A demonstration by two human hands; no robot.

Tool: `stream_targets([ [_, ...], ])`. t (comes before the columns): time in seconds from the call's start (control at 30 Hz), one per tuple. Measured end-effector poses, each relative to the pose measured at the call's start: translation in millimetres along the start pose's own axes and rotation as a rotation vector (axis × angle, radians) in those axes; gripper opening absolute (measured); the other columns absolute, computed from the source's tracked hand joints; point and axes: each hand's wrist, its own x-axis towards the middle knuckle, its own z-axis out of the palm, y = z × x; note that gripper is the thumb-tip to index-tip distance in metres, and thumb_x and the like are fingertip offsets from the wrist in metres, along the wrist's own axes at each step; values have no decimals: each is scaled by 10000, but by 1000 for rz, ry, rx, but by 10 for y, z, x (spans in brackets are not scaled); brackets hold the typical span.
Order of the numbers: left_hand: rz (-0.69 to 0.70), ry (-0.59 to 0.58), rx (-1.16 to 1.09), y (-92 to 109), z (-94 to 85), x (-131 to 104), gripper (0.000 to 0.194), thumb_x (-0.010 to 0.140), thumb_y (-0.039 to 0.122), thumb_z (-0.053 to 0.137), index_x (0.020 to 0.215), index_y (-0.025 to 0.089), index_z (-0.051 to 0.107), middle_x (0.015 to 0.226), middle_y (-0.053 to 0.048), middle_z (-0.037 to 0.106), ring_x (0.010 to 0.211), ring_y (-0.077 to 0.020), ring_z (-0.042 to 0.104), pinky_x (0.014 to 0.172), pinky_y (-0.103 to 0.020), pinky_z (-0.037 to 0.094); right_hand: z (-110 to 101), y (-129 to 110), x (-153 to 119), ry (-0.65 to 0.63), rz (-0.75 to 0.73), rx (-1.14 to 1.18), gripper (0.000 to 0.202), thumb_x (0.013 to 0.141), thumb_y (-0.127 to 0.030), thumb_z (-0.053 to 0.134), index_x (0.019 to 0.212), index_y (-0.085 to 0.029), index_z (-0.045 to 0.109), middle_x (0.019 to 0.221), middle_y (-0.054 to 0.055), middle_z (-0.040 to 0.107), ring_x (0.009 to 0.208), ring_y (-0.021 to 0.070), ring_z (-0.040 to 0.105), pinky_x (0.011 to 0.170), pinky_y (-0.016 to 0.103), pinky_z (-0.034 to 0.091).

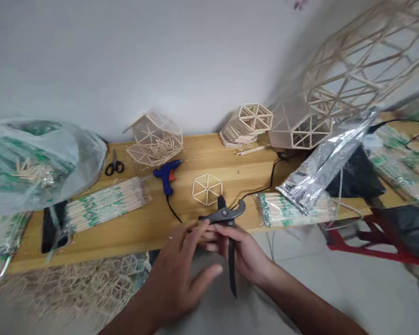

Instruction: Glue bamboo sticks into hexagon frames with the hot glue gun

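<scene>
A black pipe cutter (224,214) with a hooked jaw is in my right hand (246,253), whose fingers are closed around it below the pivot. One of its handles points down towards me; the other reaches left to my left hand (179,265). The thumb of that left hand is spread wide, and its fingertips overlap the handle; whether they press on it I cannot tell. Just beyond the cutter, a wooden stick hexagon (207,190) with spokes lies flat on the table. A blue glue gun (167,175) rests on its side to the left of it.
Along the back of the wooden table (209,160) stand a stack of stick hexagons (246,123) and an open stick frame (156,139). Scissors (114,164), packed sticks (106,203) and a plastic bag (45,158) are at left. Silver packaging (323,163) and a large lattice (366,65) occupy the right.
</scene>
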Motion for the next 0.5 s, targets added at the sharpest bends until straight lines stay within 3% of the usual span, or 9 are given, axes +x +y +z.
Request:
stream_targets([
  [0.13, -48, -92, 151, -283, 311, -89, 436, 1080, 344, 512, 1496, 231, 567, 1226, -121, 728, 1049, -255, 736, 861, -370, 606, -165, 273, 104, 46, 85, 52, 291, 691, -315, 910, 894, -125, 822, 967, 108, 843, 953, 238, 780, 979, 370, 588],
  [0.23, -10, -261, 189, -499, 418, -164, 483, 1069, 214, 479, 1546, 248, 548, 1127, -87, 764, 937, -223, 749, 776, -313, 591, -210, 392, 154, 38, 141, 74, 408, 733, -478, 900, 893, -110, 826, 971, 131, 835, 940, 235, 770, 979, 365, 578],
  [0.33, -3, -366, 204, -677, 403, -203, 647, 1007, 63, 448, 1617, 279, 470, 1115, -60, 769, 911, -204, 747, 775, -285, 574, -230, 443, 174, 15, 177, -8, 566, 835, -657, 811, 936, -101, 824, 991, 146, 822, 879, 216, 755, 838, 333, 590],
  [0.5, 0, -414, 262, -855, 300, -143, 782, 940, -5, 442, 1643, 338, 441, 1130, -41, 757, 859, -207, 726, 733, -283, 549, -285, 509, 174, 19, 238, -115, 645, 901, -766, 693, 987, -139, 816, 896, 88, 788, 707, 173, 701, 657, 298, 540],
])
